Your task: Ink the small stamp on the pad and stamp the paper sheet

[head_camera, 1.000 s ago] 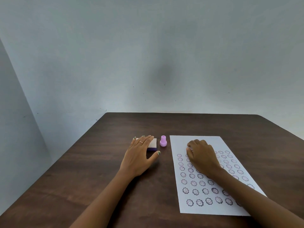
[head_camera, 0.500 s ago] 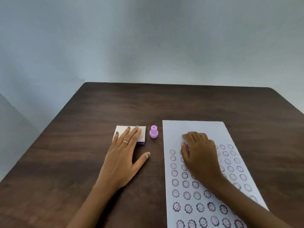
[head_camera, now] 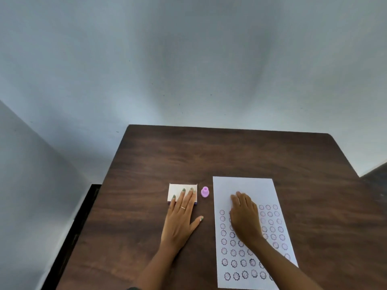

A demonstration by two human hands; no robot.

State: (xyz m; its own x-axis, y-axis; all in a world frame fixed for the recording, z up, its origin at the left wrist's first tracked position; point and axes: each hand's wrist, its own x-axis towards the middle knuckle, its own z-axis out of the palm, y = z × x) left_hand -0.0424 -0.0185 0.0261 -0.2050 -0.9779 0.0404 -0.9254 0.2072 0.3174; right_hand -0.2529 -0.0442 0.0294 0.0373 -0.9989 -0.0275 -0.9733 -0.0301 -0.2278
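A small pink stamp (head_camera: 205, 192) stands upright on the dark wooden table (head_camera: 230, 155), between the pad and the paper, touched by neither hand. The ink pad (head_camera: 175, 189) is a flat white box with a purple base, its lid closed. My left hand (head_camera: 182, 216) lies flat with its fingertips resting on the pad's lid. The white paper sheet (head_camera: 243, 185) lies to the right, covered with several rows of round smiley stamp marks. My right hand (head_camera: 244, 216) rests palm down on the sheet, fingers loosely together, holding nothing.
The table's left edge (head_camera: 100, 206) drops to a dark gap beside a grey wall. A grey wall stands behind the table's far edge. Bare wood stretches beyond the pad and the paper.
The camera view has shifted upward and to the right. My left hand's fingers lie further onto the pad's lid. My right hand stays flat on the sheet, fingers a little straighter.
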